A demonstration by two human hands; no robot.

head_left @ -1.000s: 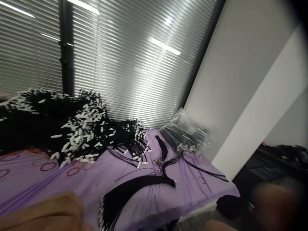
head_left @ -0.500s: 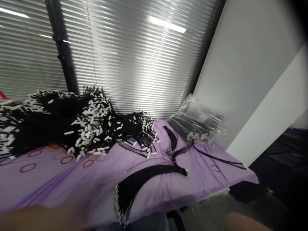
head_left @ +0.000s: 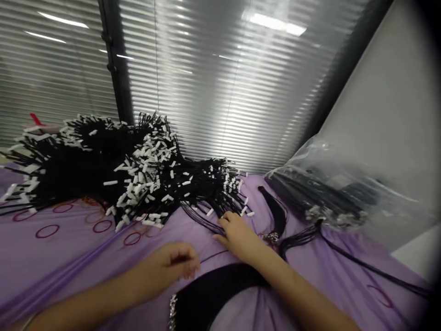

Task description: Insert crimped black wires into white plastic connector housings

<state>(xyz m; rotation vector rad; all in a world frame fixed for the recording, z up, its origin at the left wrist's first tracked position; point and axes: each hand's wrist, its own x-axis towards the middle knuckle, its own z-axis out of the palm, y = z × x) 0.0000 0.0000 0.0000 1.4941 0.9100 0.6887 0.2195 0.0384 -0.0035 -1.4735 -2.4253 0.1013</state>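
My left hand (head_left: pixel 174 263) hovers over the purple cloth with fingers loosely curled and a gap at the thumb; nothing shows in it. Its fingertips are near the end of a single thin black cable (head_left: pixel 215 254). My right hand (head_left: pixel 238 235) reaches to a few loose black cables (head_left: pixel 201 219), thumb and fingers apart; whether it touches them I cannot tell. These cables lie at the front of a big pile of black cables with white ends (head_left: pixel 148 170). Below my hands lies a thick black cable bundle (head_left: pixel 206 294) with small metallic ends, partly behind my right forearm.
A smaller black cable bundle (head_left: pixel 274 207) lies right of the pile. Behind it stands a clear plastic bag (head_left: pixel 330 184) of dark cables. Several red rubber bands (head_left: pixel 47 231) rest on the purple cloth (head_left: pixel 79 257). Window blinds (head_left: pixel 213 92) rise behind the table.
Both hands have come up from the bottom edge over the table, the right one to the loose cables. The view has moved closer, and things on the right appear farther right.
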